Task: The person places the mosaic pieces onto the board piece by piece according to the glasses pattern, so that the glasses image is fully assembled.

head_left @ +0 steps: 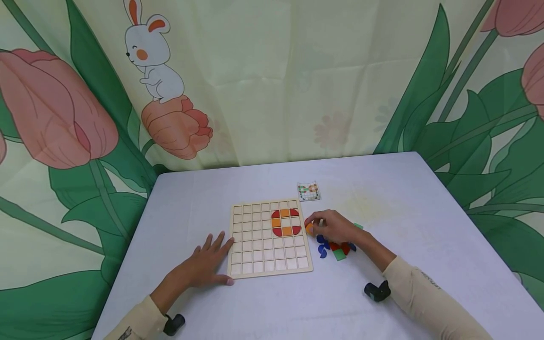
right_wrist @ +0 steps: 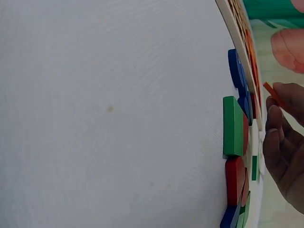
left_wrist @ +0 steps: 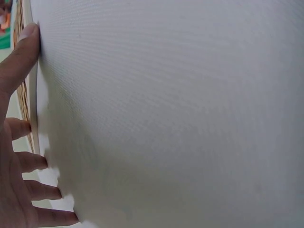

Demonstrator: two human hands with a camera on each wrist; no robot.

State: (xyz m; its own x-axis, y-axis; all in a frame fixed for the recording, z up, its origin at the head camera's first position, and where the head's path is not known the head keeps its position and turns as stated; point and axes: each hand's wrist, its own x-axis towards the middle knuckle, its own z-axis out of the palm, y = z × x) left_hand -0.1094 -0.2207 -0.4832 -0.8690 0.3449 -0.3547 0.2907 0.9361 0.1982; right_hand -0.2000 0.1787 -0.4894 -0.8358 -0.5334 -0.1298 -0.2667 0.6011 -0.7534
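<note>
A wooden grid board (head_left: 263, 256) lies on the table, with red and orange tiles (head_left: 287, 231) set in cells near its upper right. My left hand (head_left: 206, 264) rests with fingers spread at the board's left edge; in the left wrist view, its thumb (left_wrist: 23, 54) touches the rim. Just off the board's right side, my right hand (head_left: 333, 226) pinches an orange tile (right_wrist: 275, 95) between thumb and fingers. Below that hand lie loose blue pieces (head_left: 320, 240), red pieces (right_wrist: 235, 179) and green pieces (right_wrist: 233, 126), partly hidden from the head view.
A small printed card (head_left: 308, 191) with a coloured pattern lies behind the board's top right corner. White cloth covers the table (head_left: 272, 309). A curtain (head_left: 331, 80) printed with tulips and a rabbit hangs behind it.
</note>
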